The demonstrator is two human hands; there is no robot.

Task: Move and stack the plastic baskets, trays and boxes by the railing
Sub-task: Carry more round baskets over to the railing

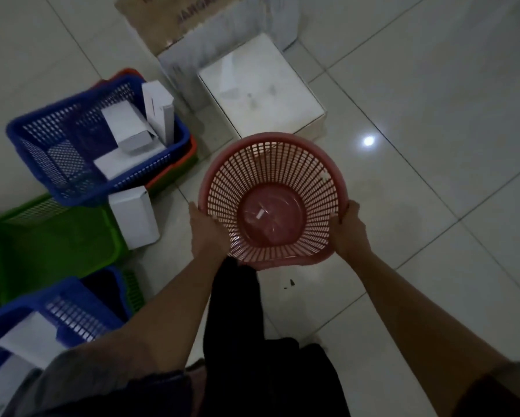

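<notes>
A round pink plastic basket [272,173] with slatted walls is held above the tiled floor in the middle of the view. My left hand [205,233] grips its rim on the left side. My right hand [349,230] grips the rim on the right side. To the left, a blue rectangular basket [42,139] with white boxes inside sits nested in a red basket [189,155]. A green tray [57,245] lies below them, and a second blue basket [72,299] holding white boxes is at the lower left.
A white box [261,88] stands on the floor just beyond the pink basket. Cardboard and white cartons [174,16] are stacked behind it. A small white box [133,218] stands upright beside the green tray. Bare tiled floor [433,115] lies to the right.
</notes>
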